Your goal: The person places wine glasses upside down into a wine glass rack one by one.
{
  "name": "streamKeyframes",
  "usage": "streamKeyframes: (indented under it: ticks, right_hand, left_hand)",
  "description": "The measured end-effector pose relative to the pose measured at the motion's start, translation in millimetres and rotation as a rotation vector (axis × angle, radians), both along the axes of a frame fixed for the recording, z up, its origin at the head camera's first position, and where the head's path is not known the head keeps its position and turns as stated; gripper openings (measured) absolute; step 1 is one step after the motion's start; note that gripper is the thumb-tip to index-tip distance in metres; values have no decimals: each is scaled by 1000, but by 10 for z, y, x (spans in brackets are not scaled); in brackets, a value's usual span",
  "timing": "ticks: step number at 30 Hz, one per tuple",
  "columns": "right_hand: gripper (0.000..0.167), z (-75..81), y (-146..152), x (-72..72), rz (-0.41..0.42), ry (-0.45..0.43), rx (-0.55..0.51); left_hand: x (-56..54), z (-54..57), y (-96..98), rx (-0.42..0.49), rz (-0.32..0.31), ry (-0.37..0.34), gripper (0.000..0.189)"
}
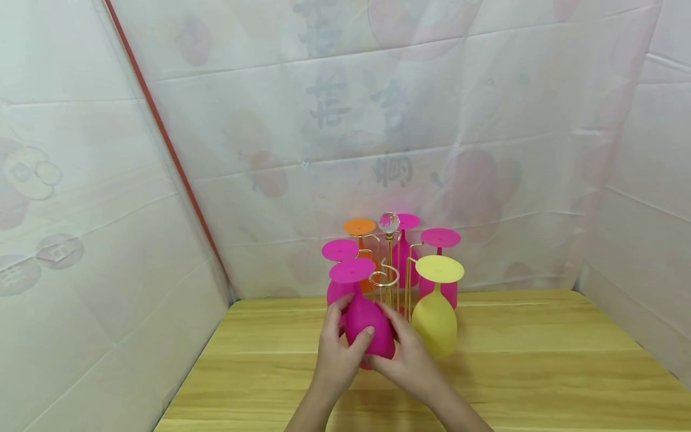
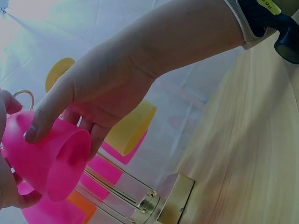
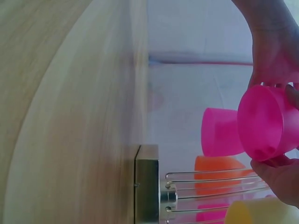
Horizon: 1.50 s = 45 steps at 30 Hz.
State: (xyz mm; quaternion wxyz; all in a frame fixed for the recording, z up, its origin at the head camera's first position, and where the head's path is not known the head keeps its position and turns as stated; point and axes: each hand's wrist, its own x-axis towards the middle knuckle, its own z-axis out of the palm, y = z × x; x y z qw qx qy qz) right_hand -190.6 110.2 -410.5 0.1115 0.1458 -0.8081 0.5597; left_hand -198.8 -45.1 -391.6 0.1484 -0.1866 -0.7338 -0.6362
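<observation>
A magenta plastic wine glass [image 1: 369,327] is upside down between both hands, its flat foot on top and its bowl opening facing down. My left hand [image 1: 335,354] grips the bowl from the left, thumb across its front. On the other side, my right hand [image 1: 407,360] holds the bowl with its fingers behind and thumb near the rim. In the left wrist view the open rim of this glass [image 2: 70,163] shows, above the table. Just behind it stands a gold wire glass rack [image 1: 390,264] topped by a clear crystal ball.
Around the rack more glasses hang upside down: a yellow one [image 1: 436,324] at front right, an orange one [image 1: 359,227] at the back, and several magenta ones [image 1: 439,237]. The rack's square gold base [image 3: 147,186] sits on the wooden table [image 1: 270,360]. Patterned white sheeting [image 1: 302,192] surrounds the table.
</observation>
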Motion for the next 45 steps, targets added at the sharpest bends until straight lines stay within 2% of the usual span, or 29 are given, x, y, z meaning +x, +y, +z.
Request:
streamKeyframes:
  ticks: [3, 7, 15, 19, 28, 35, 45]
  right_hand:
    - [91, -5, 1, -15, -23, 22, 12]
    - [89, -10, 4, -34, -43, 43, 24]
    - [87, -22, 12, -60, -65, 1, 10]
    - [87, -45, 22, -84, -73, 2, -1]
    - [93, -55, 43, -119, -59, -21, -39]
    - [98, -60, 50, -135, -46, -51, -47]
    - [99, -76, 57, -147, -26, -15, -55]
  left_hand:
    - [-13, -1, 13, -26, 16, 15, 58]
    - [-39, -10, 26, -44, 10, -3, 59]
    - [-97, -39, 46, -51, -34, -16, 59]
    - [-112, -17, 70, -77, -32, -6, 59]
    - [-139, 32, 107, -109, -32, -15, 59]
    - [-174, 10, 122, -144, -32, -6, 59]
    - [-187, 18, 163, -184, -33, 34, 57]
